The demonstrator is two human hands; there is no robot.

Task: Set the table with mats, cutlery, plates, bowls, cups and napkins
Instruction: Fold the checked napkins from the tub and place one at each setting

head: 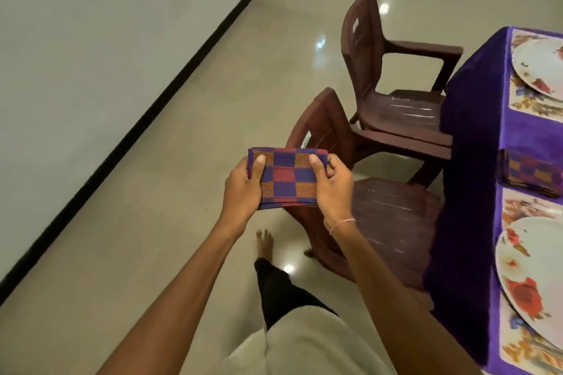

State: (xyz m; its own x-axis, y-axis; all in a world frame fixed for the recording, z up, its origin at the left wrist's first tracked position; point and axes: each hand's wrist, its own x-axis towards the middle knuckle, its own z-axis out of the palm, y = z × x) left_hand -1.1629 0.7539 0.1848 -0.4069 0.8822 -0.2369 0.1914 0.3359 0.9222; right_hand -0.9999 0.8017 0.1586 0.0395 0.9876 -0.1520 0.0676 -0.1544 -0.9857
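Both hands out ahead of the person, arms nearly straight and converging. Left hand [243,189] grips the left end of a folded checked napkin [285,176], thumb flat on top, fingers tucked under. Right hand [332,189] grips the right end the same way, thumb on top, fingers curled round the edge; thin bracelet [342,224] at that wrist. Napkin is purple with red and orange squares, held level in the air over the back of the nearer brown chair [393,216], well apart from the table [475,146]. Second brown chair [365,49] stands beyond, also pulled up to the table's side. Table draped in purple cloth; two floral mats on it, nearer mat [511,341] and farther mat [527,106], each carrying a flowered plate, nearer plate [530,277], farther plate [536,67]. Stack of matching napkins [531,175] lies between the mats. One bare foot [264,242] forward on the glossy floor [182,161].
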